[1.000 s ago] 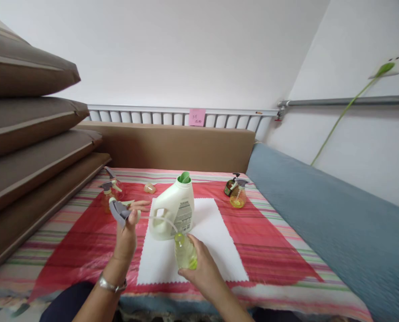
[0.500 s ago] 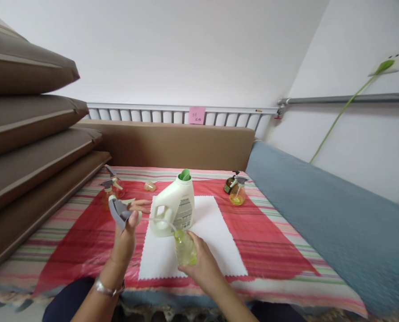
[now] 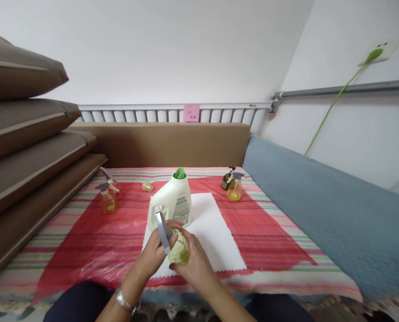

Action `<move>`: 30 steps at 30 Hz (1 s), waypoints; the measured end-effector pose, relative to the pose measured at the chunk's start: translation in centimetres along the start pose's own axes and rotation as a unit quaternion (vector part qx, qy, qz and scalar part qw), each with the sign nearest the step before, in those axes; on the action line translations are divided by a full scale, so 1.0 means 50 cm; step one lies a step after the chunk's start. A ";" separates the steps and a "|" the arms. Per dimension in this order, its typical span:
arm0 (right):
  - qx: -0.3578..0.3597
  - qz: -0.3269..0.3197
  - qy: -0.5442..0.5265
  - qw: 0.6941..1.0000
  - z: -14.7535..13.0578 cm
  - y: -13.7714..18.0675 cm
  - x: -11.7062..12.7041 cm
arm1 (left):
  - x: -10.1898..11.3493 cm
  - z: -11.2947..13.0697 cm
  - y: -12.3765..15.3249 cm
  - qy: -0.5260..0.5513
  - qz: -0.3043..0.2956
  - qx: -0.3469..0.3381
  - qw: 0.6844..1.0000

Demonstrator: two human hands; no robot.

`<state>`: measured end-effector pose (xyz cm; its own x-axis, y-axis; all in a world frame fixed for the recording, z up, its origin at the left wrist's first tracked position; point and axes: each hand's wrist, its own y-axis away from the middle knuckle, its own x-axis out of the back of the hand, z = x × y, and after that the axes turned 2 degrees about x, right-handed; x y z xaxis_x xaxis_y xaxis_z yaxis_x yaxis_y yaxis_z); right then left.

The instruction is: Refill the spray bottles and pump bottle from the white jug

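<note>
Two grips closed: our left hand (image 3: 157,249) has the gray spray head (image 3: 163,232), our right hand (image 3: 194,256) the yellow-green bottle (image 3: 179,252). White jug (image 3: 167,197) (green mouth (image 3: 179,173)) stands just behind.

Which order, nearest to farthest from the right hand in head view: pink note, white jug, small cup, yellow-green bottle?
1. Yellow-green bottle: held in the right hand.
2. White jug: just beyond the hands, slightly left.
3. Small cup: farther back, left of the jug.
4. Pink note: farthest, on the radiator behind.

Left grip (image 3: 155,250) and right grip (image 3: 195,259) are curled, close together.
</note>
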<state>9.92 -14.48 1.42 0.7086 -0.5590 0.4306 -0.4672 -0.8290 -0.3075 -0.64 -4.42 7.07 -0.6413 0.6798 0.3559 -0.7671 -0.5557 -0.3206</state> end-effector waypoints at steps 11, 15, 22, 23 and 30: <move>0.057 0.008 -0.036 0.998 0.056 0.010 -0.039 | -0.019 -0.050 0.019 -0.036 -0.019 0.061 0.997; 0.063 -0.008 -0.031 0.998 0.082 0.007 -0.055 | -0.027 -0.080 0.022 -0.059 -0.006 0.108 0.992; 0.020 -0.042 -0.026 0.999 0.117 -0.005 -0.058 | -0.056 -0.091 0.010 -0.017 0.017 0.117 0.993; 0.013 -0.058 -0.015 0.998 0.115 -0.006 -0.045 | -0.058 -0.086 0.007 -0.014 0.021 0.115 0.993; 0.124 -0.016 0.133 0.983 0.010 -0.024 0.116 | -0.064 -0.068 0.006 -0.036 0.014 0.139 0.990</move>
<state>14.87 -16.73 3.85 0.5425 -0.5438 0.6402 -0.2803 -0.8357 -0.4723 1.24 -5.12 2.84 -0.6550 0.6318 0.4145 -0.7182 -0.6910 -0.0816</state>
